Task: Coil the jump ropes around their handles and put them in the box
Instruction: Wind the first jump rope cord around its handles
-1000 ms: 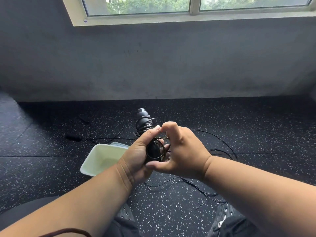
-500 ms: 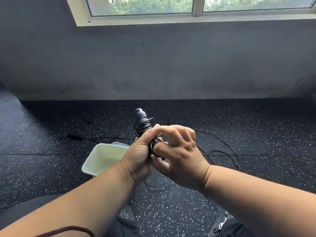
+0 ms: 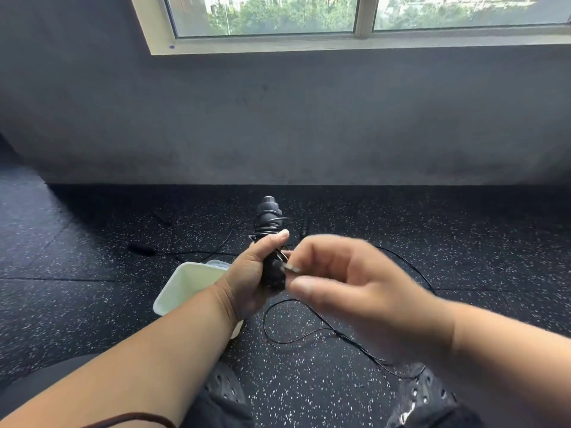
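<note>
Jump rope handles held upright as cord is wound on

Jump rope handles (image 3: 269, 239), black and already banded with several turns of thin cord, stand in a seated person's left hand (image 3: 251, 273), whose fingers and thumb are curled tight round the lower half. The grip sits low, likely so the upper shaft stays bare for more turns. The long axis runs nearly vertical, leaning slightly away from the person, with the capped end pointing up toward the grey wall (image 3: 293, 118) below the window (image 3: 265, 13).

The right hand (image 3: 355, 295), blurred by motion, hovers just beside the handles with its fingers loosely curled. Whether it pinches the cord cannot be told. Loose cord (image 3: 296, 332) trails from the hands down onto the speckled black floor (image 3: 92, 304) and loops off to the right, so the coiling looks unfinished.

A pale open box (image 3: 185, 285) waits on the floor just behind the left wrist, within easy reach for the drop. Another dark handle (image 3: 140, 249) lies on the floor farther left, well apart from the hands.
</note>
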